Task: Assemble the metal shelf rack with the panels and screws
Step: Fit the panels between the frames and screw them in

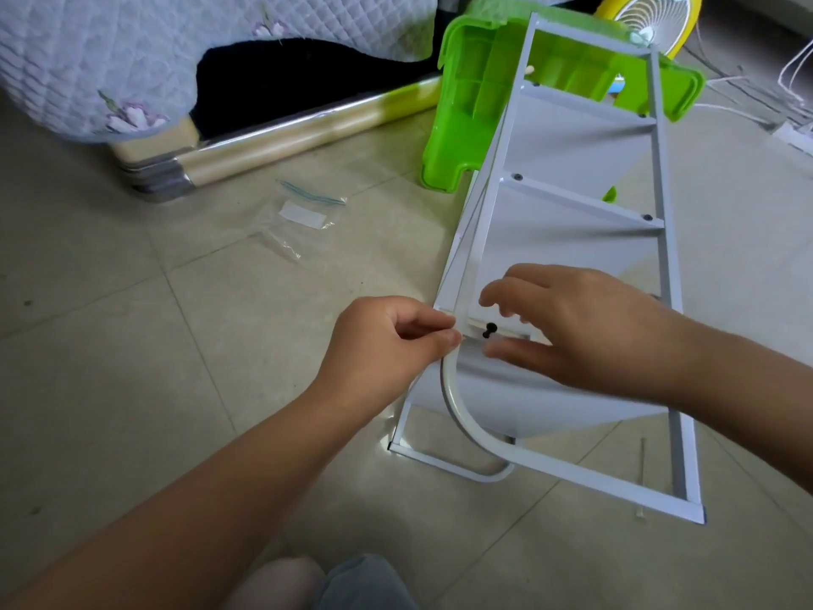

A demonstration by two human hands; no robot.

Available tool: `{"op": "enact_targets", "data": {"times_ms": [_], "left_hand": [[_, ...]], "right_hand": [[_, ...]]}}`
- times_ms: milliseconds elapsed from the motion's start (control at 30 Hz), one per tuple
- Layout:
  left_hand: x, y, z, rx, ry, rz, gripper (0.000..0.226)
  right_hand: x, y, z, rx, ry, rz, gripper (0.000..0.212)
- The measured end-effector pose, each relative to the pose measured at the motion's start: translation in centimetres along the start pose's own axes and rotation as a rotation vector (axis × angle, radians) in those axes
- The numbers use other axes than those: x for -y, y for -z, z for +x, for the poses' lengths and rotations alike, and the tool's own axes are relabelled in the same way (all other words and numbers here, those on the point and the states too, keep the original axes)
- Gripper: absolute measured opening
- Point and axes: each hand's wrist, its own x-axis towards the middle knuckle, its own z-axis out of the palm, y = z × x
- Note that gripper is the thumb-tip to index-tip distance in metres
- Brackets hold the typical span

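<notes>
A white metal shelf rack (660, 178) lies on its side on the tiled floor, two panels fixed across it with black screws. A black screw (489, 331) sticks out of the frame's left rail near the lowest panel (519, 389). My left hand (387, 341) pinches the top end of a curved white handle bar (457, 411) against that rail. Just right of the screw my right hand (585, 328) hovers over the panel's edge, its fingers spread and loosely bent, nothing held in them.
A green plastic stool (466, 103) lies tipped under the rack's far end. An empty clear zip bag (303, 213) lies on the floor to the left. A thin white tool or tie (641, 477) lies right of the frame. A quilt-covered bed stands at the back left, cables at right.
</notes>
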Motion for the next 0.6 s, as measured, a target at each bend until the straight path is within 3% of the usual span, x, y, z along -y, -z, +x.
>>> {"op": "enact_targets", "data": {"times_ms": [167,367,533,600], "left_hand": [[0.0,0.2,0.1,-0.011,0.009,0.021,0.017],[-0.2,0.0,0.1,-0.029,0.012,0.031,0.017],[-0.1,-0.1,0.1,-0.024,0.011,0.048,0.014],[0.0,0.0,0.0,-0.022,0.013,0.057,0.015]], "right_hand": [[-0.3,-0.1,0.2,0.037,0.096,0.038,0.03],[-0.6,0.0,0.9,0.037,0.241,-0.239,0.023],[1.2,-0.8,1.7,0.243,0.027,-0.333,0.014],[1.6,-0.9,1.5,0.312,-0.115,-0.262,0.026]]}}
